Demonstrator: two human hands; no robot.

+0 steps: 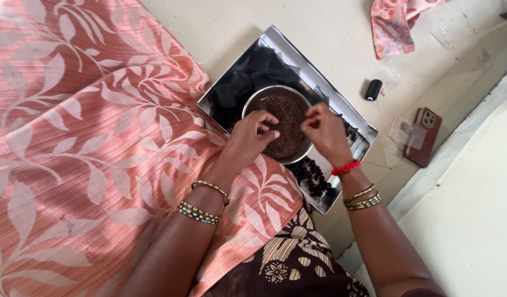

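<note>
Hovering over a round steel bowl (297, 157) of dark brown grains, the left hand (252, 133) pinches its fingers (269, 133) together; the right hand (325, 131) curls its fingers closed, what they grip unclear. Bowl sits mouth-up in a long white tray (369, 133) of black pieces, running diagonally on the floor.

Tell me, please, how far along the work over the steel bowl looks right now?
Done: small dark finished pieces lie heaped in the tray beside the steel bowl. In hand: the left hand and right hand pinch something tiny over it. Left: the brown granules fill much of the bowl.
</note>
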